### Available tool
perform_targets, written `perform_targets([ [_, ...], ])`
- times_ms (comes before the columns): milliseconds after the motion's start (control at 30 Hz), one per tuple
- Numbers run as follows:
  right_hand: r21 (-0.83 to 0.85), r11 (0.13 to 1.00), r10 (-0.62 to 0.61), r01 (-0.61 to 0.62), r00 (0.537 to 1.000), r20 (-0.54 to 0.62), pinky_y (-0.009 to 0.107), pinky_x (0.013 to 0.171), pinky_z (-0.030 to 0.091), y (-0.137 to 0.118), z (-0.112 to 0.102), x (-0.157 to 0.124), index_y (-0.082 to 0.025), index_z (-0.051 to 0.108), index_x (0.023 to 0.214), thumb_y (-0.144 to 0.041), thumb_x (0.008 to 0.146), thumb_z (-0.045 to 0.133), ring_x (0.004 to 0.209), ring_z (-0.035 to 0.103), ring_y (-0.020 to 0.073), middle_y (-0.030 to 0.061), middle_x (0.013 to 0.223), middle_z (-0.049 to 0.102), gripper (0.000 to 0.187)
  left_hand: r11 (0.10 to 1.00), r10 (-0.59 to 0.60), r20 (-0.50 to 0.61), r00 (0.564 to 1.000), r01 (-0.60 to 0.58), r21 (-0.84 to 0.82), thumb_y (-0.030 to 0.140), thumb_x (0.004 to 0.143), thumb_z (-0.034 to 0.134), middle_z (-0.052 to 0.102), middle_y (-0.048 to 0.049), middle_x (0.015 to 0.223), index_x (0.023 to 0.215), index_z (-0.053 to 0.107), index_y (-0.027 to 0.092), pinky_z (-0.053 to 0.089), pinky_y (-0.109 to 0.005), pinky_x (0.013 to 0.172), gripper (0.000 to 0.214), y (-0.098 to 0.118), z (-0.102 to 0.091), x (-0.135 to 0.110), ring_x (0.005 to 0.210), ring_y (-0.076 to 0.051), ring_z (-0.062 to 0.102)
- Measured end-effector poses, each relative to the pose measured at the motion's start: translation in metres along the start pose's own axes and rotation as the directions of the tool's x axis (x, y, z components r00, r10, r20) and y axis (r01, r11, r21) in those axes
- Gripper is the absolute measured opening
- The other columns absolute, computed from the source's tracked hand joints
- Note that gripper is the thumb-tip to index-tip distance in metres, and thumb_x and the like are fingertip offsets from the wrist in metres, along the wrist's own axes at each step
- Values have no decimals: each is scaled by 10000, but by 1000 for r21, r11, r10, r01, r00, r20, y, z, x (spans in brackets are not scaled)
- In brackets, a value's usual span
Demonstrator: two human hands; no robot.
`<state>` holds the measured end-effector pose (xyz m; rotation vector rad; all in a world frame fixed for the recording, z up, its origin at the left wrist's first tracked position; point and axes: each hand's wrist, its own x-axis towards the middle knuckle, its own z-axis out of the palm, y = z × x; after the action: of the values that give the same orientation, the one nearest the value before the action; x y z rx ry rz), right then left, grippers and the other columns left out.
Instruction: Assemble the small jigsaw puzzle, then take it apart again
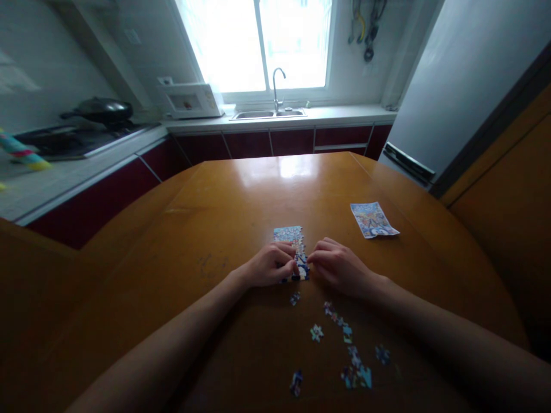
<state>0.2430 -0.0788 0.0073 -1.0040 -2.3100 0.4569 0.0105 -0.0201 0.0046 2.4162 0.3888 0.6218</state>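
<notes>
Fingers curled, my left hand (pixel 278 265) lies over a partly joined jigsaw puzzle (pixel 289 232) on the wooden table (pixel 206 212); my right hand (pixel 340 267) bunches at its right edge. I cannot tell whether either pinches a piece. Loose puzzle pieces (pixel 317 332) lie nearer, a picture sheet (pixel 372 220) farther right. Pieces look light, stiff, fragile at the tabs: best held by the edges.

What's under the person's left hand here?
Part of the partly assembled puzzle. Its top strip and right side show past the left hand; most of its lower-left section is covered and cannot be seen.
</notes>
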Motion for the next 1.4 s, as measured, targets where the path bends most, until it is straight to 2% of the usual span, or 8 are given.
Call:
perform_targets([
  [300,22,998,-67,66,994,81,290,761,427,-3,5,-1,-219,730,856,-57,855,562,858,501,171,44,885,590,234,999,6,58,998,-8,42,307,990,435,596,-28,633,795,773,194,421,-324,778,406,-3,1,-1,639,-135,509],
  [500,107,994,-18,14,999,32,300,792,435,1,8,2,-201,707,844,1,815,530,882,522,179,42,882,606,271,995,-52,-155,987,64,74,415,1026,371,574,-24,662,931,777,197,390,-299,725,470,-5,-2,0,695,-149,506],
  [667,224,962,208,-156,950,-233,307,755,428,21,9,8,-169,660,711,8,799,478,804,546,175,41,775,586,269,967,-156,-409,899,223,121,438,1029,357,561,-14,672,967,768,182,385,-313,764,488,-9,-4,-2,720,-157,510],
  [833,281,931,312,-234,909,-277,296,728,425,32,14,11,-176,653,682,-18,786,476,775,559,167,34,757,591,259,936,-246,-581,776,346,65,403,1031,346,565,-23,713,1006,741,157,402,-311,748,465,-12,-5,-3,756,-170,523],
  [1033,326,913,341,-246,898,-277,284,705,432,34,16,12,-185,661,681,-36,774,467,749,579,161,30,755,603,261,901,-357,-570,740,435,1,305,990,427,638,-36,888,1196,636,193,454,-308,821,314,-17,1,-1,864,-172,583],
  [1233,351,895,367,-275,902,-229,284,702,453,35,16,12,-184,672,682,-57,773,475,743,595,162,33,765,612,251,871,-401,-600,692,491,-15,117,875,456,662,-66,1028,1170,609,184,511,-305,815,339,-23,3,-4,951,-183,627],
  [1300,350,895,364,-277,908,-210,281,697,457,34,16,11,-182,680,687,-59,774,480,742,599,160,34,769,614,250,864,-388,-599,701,503,28,85,849,451,666,-76,1082,1161,611,178,516,-334,884,363,-21,3,-4,1017,-195,628],
  [1400,335,902,353,-272,911,-212,283,705,452,34,16,10,-179,687,693,-55,775,485,753,598,161,36,770,619,251,841,-368,-521,770,515,167,99,833,496,660,-82,1166,1154,626,181,479,-400,1009,356,-15,2,-4,1123,-225,601],
])
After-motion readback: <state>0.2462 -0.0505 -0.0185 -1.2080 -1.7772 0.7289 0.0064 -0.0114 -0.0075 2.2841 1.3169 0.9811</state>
